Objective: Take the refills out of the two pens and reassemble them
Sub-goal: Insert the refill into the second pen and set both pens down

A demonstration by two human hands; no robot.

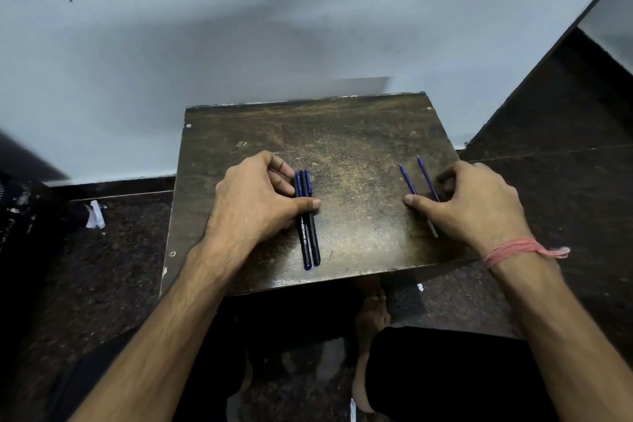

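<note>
So over on the left, the left hand [255,197] is resting on the small dark table [349,134], fingers curled and thumb stretched out, pinching the two pens [307,216] between thumb and fingertips. Those pens are lying side by side, touching along their length, black barrels with blue caps pointing away toward the wall and the blue ends hanging near the front edge of the table. One has white lettering down the barrel, too small to read properly. Middle of the table is just sitting there scuffed and worn. Moving right, the two refills [418,181] are lying near each other, thin blue-purple sticks with their tips aimed at the far edge, angled a bit to the left. The right hand [476,202] is hovering low over their near ends, thumb pressing down beside the left one and fingers curled over the right one, so it's loosely pinching around them; can't tell if it's actually lifting either. A pink thread band [520,250] is wrapped around that wrist.
</note>
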